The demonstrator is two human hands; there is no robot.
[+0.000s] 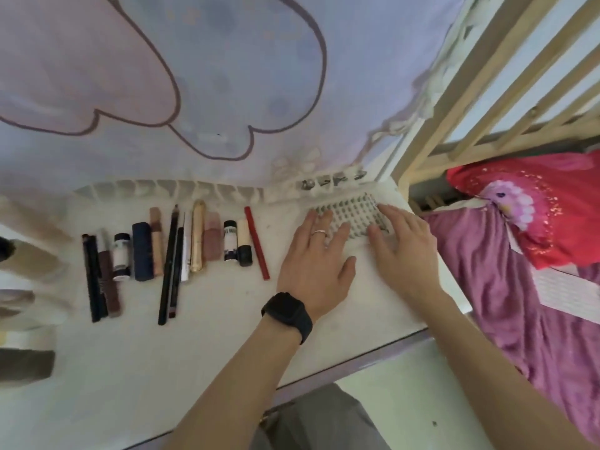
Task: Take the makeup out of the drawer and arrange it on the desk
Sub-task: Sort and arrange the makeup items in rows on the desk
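I see the makeup (175, 254) lying in a row of pencils, sticks and tubes on the white desk (130, 368), left of the hands. The left hand (316, 254) and right hand (402, 248) lie flat, fingers straight and gripping nothing, on a dotted flat case (354, 212) that they half cover; I cannot identify it. At the far edge a ribbed white rack (181, 189) has small dark pieces in its right slots, too blurred to name. The blurred shapes (29, 254) at far left are cut off.

Found the near edge of the grey dotted pad (352, 213) covered by fingers of the left hand (316, 258) and right hand (406, 251). Could not read labels on the white bottle (120, 254) or the black-capped tube (230, 240). Could not identify the small metallic pieces (331, 182) at the back of the desk (194, 336); too blurred. Noted beige and brown shapes (29, 264), smeared and cut off at the left edge. Noted a grey lap (324, 423), cut off at the bottom.
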